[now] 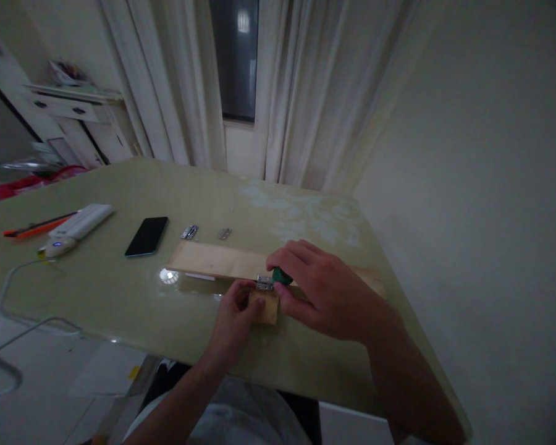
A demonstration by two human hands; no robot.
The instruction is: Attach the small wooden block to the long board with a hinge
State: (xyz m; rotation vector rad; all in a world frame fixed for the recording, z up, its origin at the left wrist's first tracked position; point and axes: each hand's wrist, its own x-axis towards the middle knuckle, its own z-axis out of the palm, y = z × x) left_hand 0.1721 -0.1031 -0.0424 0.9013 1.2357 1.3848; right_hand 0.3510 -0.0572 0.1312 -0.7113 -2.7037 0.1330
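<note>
My left hand [236,315] is closed on a small wooden block [269,311], thumb on its top face. A metal hinge [264,283] lies between that block and a long wooden board [222,261], at the board's near edge. Above the hinge's right end, my right hand [322,284] grips a short green screwdriver [282,276] between thumb and fingers. Only its green handle shows; the tip is hidden. My right hand covers part of the board, which comes out again on its right side.
Beyond the board lie a silver hinge [189,232] and another small hinge [224,233]. A black phone [147,237], a white corded device [76,230] and an orange-and-black tool [39,227] are on the left. A wall [482,185] borders the table [189,334] at right.
</note>
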